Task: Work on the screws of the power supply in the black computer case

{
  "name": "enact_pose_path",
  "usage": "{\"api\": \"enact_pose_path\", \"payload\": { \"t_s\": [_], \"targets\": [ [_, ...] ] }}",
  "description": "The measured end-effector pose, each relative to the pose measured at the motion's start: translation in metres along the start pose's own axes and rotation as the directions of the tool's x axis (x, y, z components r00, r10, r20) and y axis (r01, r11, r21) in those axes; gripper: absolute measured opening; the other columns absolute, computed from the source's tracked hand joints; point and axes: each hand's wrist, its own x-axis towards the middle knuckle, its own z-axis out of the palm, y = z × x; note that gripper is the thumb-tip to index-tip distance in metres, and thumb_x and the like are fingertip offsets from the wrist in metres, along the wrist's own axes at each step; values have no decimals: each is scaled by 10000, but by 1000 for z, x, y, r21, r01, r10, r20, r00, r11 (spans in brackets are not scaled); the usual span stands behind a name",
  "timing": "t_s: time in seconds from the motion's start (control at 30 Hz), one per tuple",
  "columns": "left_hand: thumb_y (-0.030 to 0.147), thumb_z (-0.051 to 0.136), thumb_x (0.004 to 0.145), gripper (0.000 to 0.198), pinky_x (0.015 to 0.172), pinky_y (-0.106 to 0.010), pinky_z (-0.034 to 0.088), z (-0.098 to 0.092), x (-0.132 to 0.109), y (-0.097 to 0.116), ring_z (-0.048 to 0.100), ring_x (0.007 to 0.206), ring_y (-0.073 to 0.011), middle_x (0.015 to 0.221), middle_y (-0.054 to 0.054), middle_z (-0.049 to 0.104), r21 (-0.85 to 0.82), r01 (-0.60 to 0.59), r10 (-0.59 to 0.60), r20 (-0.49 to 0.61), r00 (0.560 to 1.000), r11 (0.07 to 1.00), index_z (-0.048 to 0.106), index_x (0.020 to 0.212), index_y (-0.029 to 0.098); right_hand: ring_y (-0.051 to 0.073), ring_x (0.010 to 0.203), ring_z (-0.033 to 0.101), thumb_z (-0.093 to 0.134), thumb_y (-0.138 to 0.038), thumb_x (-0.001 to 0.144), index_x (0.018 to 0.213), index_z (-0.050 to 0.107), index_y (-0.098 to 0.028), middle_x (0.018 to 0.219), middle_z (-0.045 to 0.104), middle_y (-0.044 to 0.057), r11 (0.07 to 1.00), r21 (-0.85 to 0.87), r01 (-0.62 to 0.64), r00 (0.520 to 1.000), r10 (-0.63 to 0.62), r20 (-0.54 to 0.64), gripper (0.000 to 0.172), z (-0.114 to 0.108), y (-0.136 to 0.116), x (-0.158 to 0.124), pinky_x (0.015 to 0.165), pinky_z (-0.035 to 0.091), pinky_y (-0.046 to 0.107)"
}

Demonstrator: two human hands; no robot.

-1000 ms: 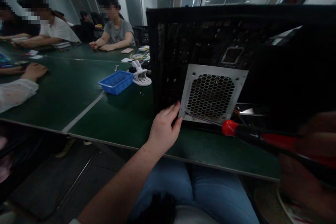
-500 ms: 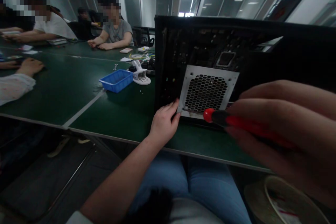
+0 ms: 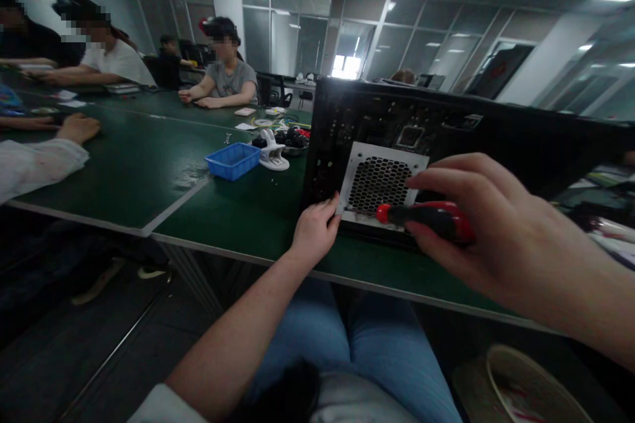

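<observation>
Grille panel (image 3: 380, 182): touching its left edge, my left hand (image 3: 314, 230), clamped or not I cannot tell; before it, screwdriver (image 3: 427, 217), grasped in my right hand (image 3: 506, 231).

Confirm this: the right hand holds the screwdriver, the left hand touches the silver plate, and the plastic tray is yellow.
No: the plastic tray is blue, as the head view shows. The right hand does hold the screwdriver, and the left hand touches the silver plate.
</observation>
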Motion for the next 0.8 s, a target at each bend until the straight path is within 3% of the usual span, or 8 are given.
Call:
{"api": "enact_pose_path", "payload": {
  "t_s": [0.1,0.13,0.23,0.3,0.47,0.6,0.67,0.8],
  "targets": [
    [145,499,814,443,927,-354,462,0,0,0,583,1052,-217,1180,-87,616,1,4,-4,0,1000,1000,486,1256,158,187,1040,463,358,-357,935,1154,406,-150,1179,380,96,998,32,46,998,-47,28,305,-1,-4,-6,813,501,303],
    [145,500,814,443,930,-352,461,0,-1,1,582,1056,-218,1180,-91,616,0,3,-3,-1,1000,1000,487,1256,150,207,1034,473,359,-383,937,1153,409,-144,1176,392,102,1000,14,15,1000,-15,21,326,0,-4,-7,799,506,326],
    [152,500,816,441,937,-345,458,0,-1,0,575,1072,-218,1180,-101,615,-4,1,-1,-3,1000,1000,485,1257,132,237,813,554,352,-437,933,1144,414,-131,1035,496,95,991,-61,-118,992,116,-39,376,2,-2,-8,576,511,354],
    [154,494,820,442,941,-342,457,1,-1,0,572,1079,-215,1181,-97,615,-5,-2,2,-5,1000,1000,481,1262,136,215,755,558,361,-396,920,1152,411,-146,1013,502,73,989,-58,-138,990,136,-38,344,3,0,-8,542,504,335],
    [158,489,822,435,935,-341,462,1,-1,-1,581,1064,-217,1163,-100,625,8,-19,19,-19,1000,1000,487,1255,123,192,1040,476,387,-340,883,1173,409,-171,1220,371,68,993,57,-100,994,98,40,336,5,-2,-18,836,492,316],
    [174,485,826,427,936,-328,461,1,-2,-2,584,1053,-207,1176,-99,617,42,-47,48,-30,998,998,488,1251,122,138,810,567,407,-404,912,1143,467,-221,1060,530,-6,976,95,-198,979,191,70,301,5,3,-34,637,512,245],
    [190,484,832,433,936,-325,459,0,-3,-2,580,1054,-204,1183,-104,609,72,-63,65,-33,997,995,475,1259,119,88,770,572,385,-431,938,1073,510,-265,976,565,-66,965,127,-229,973,223,59,247,4,7,-46,630,497,190],
    [214,487,839,473,917,-324,457,-3,-5,2,551,1065,-197,1185,-103,589,165,-88,98,-54,994,982,420,1302,147,66,659,568,450,-499,926,1027,552,-267,921,586,-65,919,146,-366,921,381,-87,272,4,14,-77,485,447,171]
  ]
}}
